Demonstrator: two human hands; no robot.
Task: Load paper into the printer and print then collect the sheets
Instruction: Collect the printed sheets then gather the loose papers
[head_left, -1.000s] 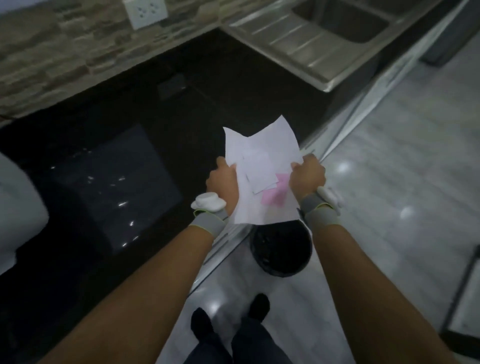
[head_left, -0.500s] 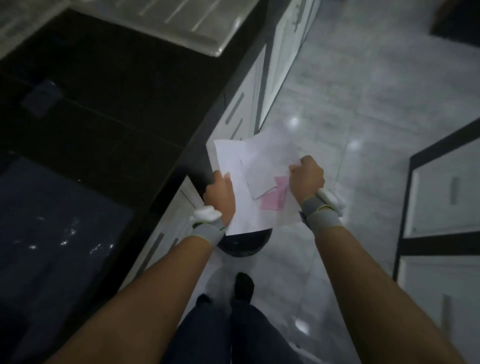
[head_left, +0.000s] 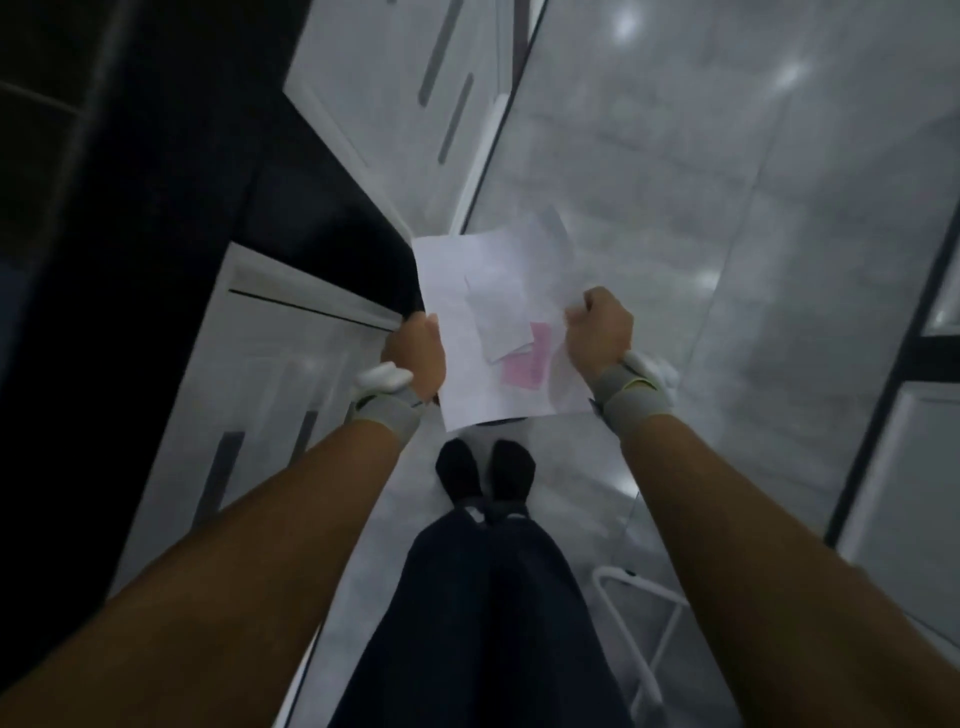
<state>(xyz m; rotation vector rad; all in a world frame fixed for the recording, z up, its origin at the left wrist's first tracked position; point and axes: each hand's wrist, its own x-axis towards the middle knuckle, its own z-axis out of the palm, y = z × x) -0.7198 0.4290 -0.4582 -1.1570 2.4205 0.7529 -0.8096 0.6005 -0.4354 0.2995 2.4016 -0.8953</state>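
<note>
I hold a small stack of white sheets (head_left: 467, 291) in front of me, roughly flat, above the floor. A smaller white slip and a pink slip (head_left: 527, 364) lie on top of the stack. My left hand (head_left: 415, 351) grips the stack's left edge and my right hand (head_left: 600, 327) is closed on its right edge. Both wrists wear grey bands. No printer is in view.
A black countertop (head_left: 130, 208) runs along the left above white cabinet doors (head_left: 405, 83). Glossy grey floor tiles (head_left: 675, 182) spread to the right. More white cabinets with dark frames (head_left: 904, 467) stand at the right. A white wire frame (head_left: 639, 613) sits low right, near my legs.
My view has swung right and down, away from the counter and sink toward the floor. The black bin under the sheets is now almost hidden. Both hands keep the same grip.
</note>
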